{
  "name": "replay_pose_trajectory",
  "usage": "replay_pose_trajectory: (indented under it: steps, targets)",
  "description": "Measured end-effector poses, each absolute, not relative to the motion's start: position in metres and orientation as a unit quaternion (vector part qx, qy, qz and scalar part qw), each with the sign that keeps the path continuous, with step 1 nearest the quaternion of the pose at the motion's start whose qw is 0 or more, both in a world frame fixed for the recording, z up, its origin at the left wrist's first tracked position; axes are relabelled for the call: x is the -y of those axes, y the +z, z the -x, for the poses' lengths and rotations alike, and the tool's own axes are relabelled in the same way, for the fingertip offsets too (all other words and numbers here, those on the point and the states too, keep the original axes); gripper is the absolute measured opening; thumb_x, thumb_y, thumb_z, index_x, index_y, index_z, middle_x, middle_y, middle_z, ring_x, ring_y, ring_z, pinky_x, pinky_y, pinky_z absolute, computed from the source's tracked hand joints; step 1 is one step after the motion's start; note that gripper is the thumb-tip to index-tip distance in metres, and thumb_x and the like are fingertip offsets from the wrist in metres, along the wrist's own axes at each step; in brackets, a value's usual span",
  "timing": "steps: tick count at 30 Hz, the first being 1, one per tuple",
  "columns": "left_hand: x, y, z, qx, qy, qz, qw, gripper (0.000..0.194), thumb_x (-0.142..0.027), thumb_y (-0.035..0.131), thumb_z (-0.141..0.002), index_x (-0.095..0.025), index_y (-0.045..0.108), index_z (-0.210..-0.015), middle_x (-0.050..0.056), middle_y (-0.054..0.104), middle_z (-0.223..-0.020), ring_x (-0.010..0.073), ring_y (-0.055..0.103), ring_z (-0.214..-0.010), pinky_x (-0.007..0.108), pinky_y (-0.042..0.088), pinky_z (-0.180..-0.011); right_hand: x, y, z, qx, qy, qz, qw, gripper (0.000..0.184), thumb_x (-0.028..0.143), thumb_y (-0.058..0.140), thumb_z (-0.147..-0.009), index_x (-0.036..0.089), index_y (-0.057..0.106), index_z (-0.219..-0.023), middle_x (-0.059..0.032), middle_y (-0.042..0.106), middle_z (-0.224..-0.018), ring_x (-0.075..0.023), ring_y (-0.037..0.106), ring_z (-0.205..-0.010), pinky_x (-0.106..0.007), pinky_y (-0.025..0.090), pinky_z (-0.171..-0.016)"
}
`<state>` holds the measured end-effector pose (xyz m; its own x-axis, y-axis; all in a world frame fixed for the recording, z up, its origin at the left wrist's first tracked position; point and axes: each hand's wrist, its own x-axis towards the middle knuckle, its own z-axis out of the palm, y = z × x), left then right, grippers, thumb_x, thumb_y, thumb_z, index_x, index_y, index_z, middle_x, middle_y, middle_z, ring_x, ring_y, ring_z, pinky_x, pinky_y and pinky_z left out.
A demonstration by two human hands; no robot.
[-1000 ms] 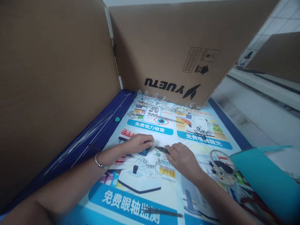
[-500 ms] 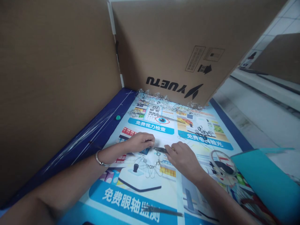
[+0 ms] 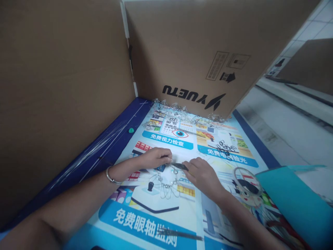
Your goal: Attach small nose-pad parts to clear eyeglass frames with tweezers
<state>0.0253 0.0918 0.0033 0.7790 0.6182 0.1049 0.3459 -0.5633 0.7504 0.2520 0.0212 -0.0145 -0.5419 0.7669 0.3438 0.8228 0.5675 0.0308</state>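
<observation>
My right hand (image 3: pixel 201 171) is closed around a pair of pliers (image 3: pixel 179 166), whose jaws point left toward the fingertips of my other hand. My left hand (image 3: pixel 156 158), with a silver bangle on its wrist, pinches one end of a wire piece with clear beads (image 3: pixel 167 186). From there the piece hangs in a curve of thin wire loops below both hands. The plier tips meet the piece right by my left fingers; exactly what they grip is too small to tell.
Cardboard panels (image 3: pixel 182 45) stand behind and at the left. Clear beaded wire pieces (image 3: pixel 177 108) line the back. Dark wire loops (image 3: pixel 225 149) lie at the right, near a wire coil (image 3: pixel 235 173) and a teal folder (image 3: pixel 293 201). Cut wires (image 3: pixel 182 234) lie in front.
The pliers have tilted slightly in my right hand, which has shifted a little. My left hand keeps its pinch in the same place.
</observation>
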Motion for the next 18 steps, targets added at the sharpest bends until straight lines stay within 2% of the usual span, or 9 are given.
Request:
replay_pose_trajectory:
  steps: [6,12,18]
  targets:
    - [-0.0948,0.0015,-0.0225,-0.235,0.180,-0.870,0.394,0.019,-0.023,0.044,-0.085,-0.015,0.059,-0.092,0.002,0.060,-0.082,0.0106,0.053,-0.076,0.019,0.040,-0.071,-0.0219,-0.0174,-0.2533,0.866,-0.070,0.466,0.166,0.022,0.031,0.043,-0.088,0.020,0.059,-0.097,-0.0032,0.056,-0.076,-0.0145,0.050,-0.074,-0.027,0.034,-0.069]
    - [-0.0964,-0.0005,-0.0227,-0.248,0.179,-0.868,0.392,0.016,-0.026,0.053,-0.080,-0.014,0.061,-0.085,0.002,0.060,-0.079,0.0107,0.053,-0.072,0.019,0.040,-0.067,-0.0214,-0.0174,-0.2525,0.861,-0.047,0.478,0.170,0.022,0.031,0.042,-0.088,0.020,0.058,-0.097,-0.0032,0.056,-0.076,-0.0148,0.049,-0.074,-0.027,0.035,-0.070]
    - [-0.0960,-0.0028,-0.0242,-0.252,0.184,-0.865,0.392,0.019,-0.030,0.054,-0.079,-0.013,0.060,-0.077,0.001,0.058,-0.074,0.0096,0.051,-0.068,0.019,0.039,-0.065,-0.0218,-0.0185,-0.2520,0.861,-0.054,0.471,0.186,0.022,0.030,0.042,-0.088,0.018,0.058,-0.097,-0.0040,0.056,-0.077,-0.0153,0.050,-0.075,-0.028,0.036,-0.070]
